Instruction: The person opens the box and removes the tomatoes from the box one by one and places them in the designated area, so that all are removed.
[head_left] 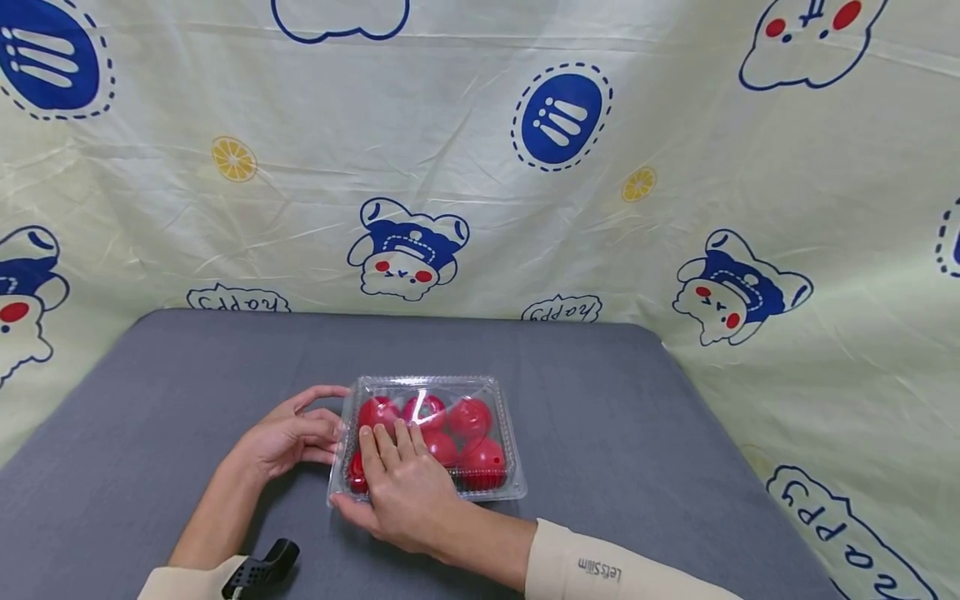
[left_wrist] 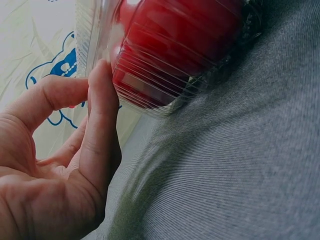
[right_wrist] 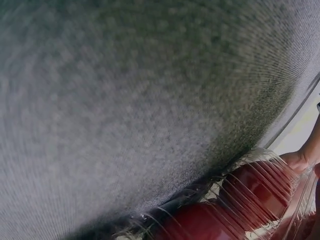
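Note:
A clear plastic clamshell box (head_left: 512,467) of round red fruits (head_left: 471,417), which look like tomatoes, lies with its lid down. Flat on the lid's front left part rests my right hand (head_left: 416,500), its fingers straight and its thumb at the near left corner. My left hand (head_left: 288,433) is at the box's left side, fingers loosely bent and spread. In the left wrist view, fingertips of the left hand (left_wrist: 95,150) touch the box's rim. The right wrist view shows the ribbed box wall (right_wrist: 260,195) and red fruit behind it; the right hand is out of that view.
The box sits on a grey cloth-covered table (head_left: 600,417). Behind and beside the table hangs a pale curtain (head_left: 465,100) with cartoon prints. A black wrist strap (head_left: 262,569) is on my left forearm.

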